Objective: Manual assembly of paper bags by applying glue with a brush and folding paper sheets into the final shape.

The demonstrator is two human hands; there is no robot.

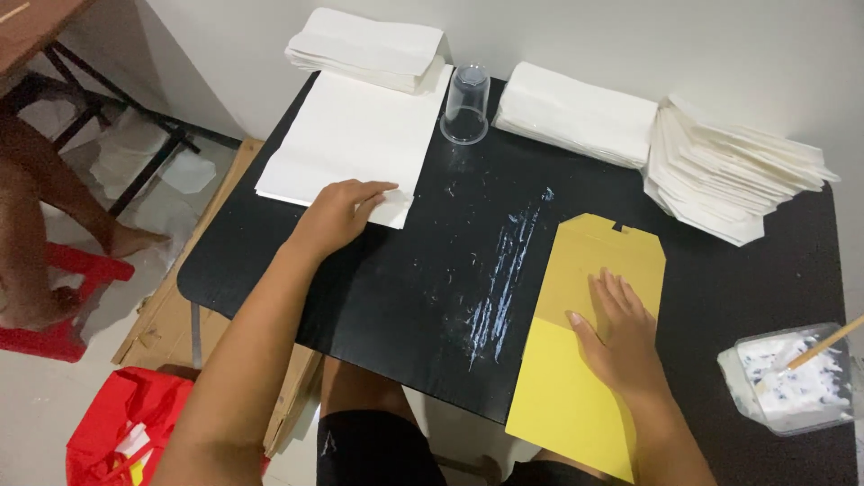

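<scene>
Your right hand (621, 337) lies flat and open, fingers spread, pressing down on the yellow paper envelope (585, 342) that sits on the right part of the black table (432, 288), its near end hanging over the table's edge. The envelope looks folded already: a darker panel is folded over the upper half, and your palm rests right on the line where that panel ends, so the pressing of this piece seems well along.

Your left hand (337, 216) is open too, fingertips resting on the near right corner of the stack of white sheets (351, 144), holding nothing but touching the top sheet. That stack lies well apart from the envelope, across a smear of white glue (508, 270) on the table between them.

Judging by the piles, much is left: more folded white paper (576, 112) lies at the far edge, and a fanned heap of white pieces (729, 175) sits to the far right. A clear plastic cup (466, 103) stands upside down between the stacks. The glue tub (796, 378) with its wooden stick (823, 344) waits just beside your right wrist.
</scene>
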